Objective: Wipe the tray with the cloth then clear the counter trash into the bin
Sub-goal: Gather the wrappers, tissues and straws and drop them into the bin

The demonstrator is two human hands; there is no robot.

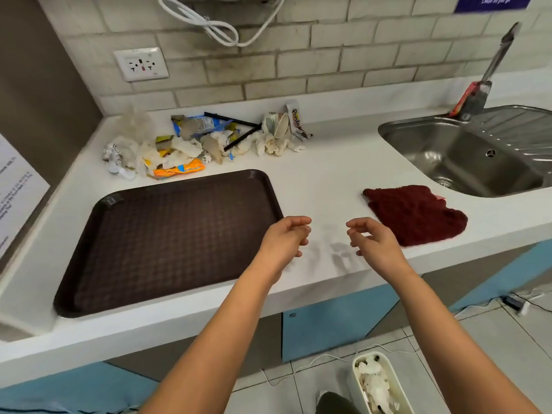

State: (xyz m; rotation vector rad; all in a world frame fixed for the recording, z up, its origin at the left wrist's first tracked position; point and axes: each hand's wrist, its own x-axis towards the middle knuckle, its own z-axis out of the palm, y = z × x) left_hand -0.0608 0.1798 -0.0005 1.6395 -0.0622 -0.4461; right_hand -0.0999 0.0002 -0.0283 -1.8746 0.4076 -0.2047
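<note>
A dark brown tray (167, 237) lies flat on the white counter at the left. A dark red cloth (415, 215) lies on the counter at the right, just in front of the sink. A pile of trash (191, 144) with crumpled paper, wrappers, a crushed cup and black straws sits behind the tray by the wall. My left hand (283, 240) hovers by the tray's right edge, fingers loosely curled, holding nothing. My right hand (373, 240) hovers just left of the cloth, also loosely curled and holding nothing. A white bin (380, 383) with paper inside stands on the floor below.
A steel sink (466, 156) is set into the counter at the right, with a tap (484, 91) behind it. A wall socket (142, 64) and a hanging white cable (215, 28) are on the tiled wall. Blue cabinet fronts (328, 324) run under the counter.
</note>
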